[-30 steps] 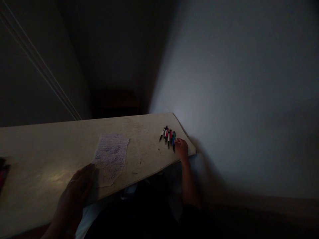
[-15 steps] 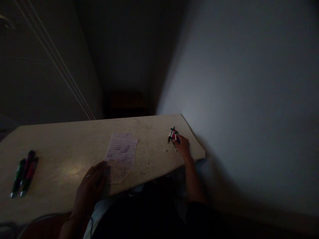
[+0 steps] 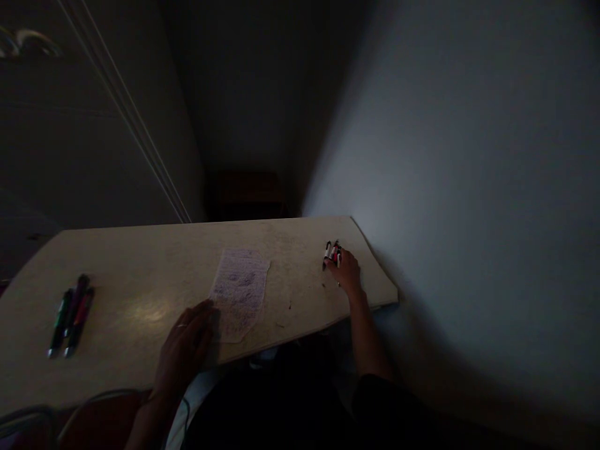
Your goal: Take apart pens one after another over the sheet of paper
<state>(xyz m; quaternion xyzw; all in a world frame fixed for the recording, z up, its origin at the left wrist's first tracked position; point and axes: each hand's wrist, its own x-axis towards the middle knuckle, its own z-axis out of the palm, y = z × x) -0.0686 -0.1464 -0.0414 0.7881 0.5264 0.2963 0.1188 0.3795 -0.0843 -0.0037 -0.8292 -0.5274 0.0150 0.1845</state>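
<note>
My right hand point(image 3: 347, 272) is at the right end of the table, its thumb and fingers closed around a small bunch of pens point(image 3: 335, 251). These pens are white, black and pinkish-red, and my fingers partly cover them. My left hand point(image 3: 190, 337) lies on the table near the front edge with fingers stretched out. Its fingertips touch the left edge of a paper sheet point(image 3: 241, 287) covered in purple scribbles, with its corners cut or torn.
Green, purple and red thick pens point(image 3: 72, 315) lie together at the table's left. Small dark bits dot the pale tabletop point(image 3: 295, 262) near its front edge. A bluish wall point(image 3: 445, 156) rises along the right side. A dark cable point(image 3: 28, 414) shows at bottom left.
The view has shifted slightly left. My right hand has closed in around the pens, and they sit closer together. My left hand stays at the paper's edge.
</note>
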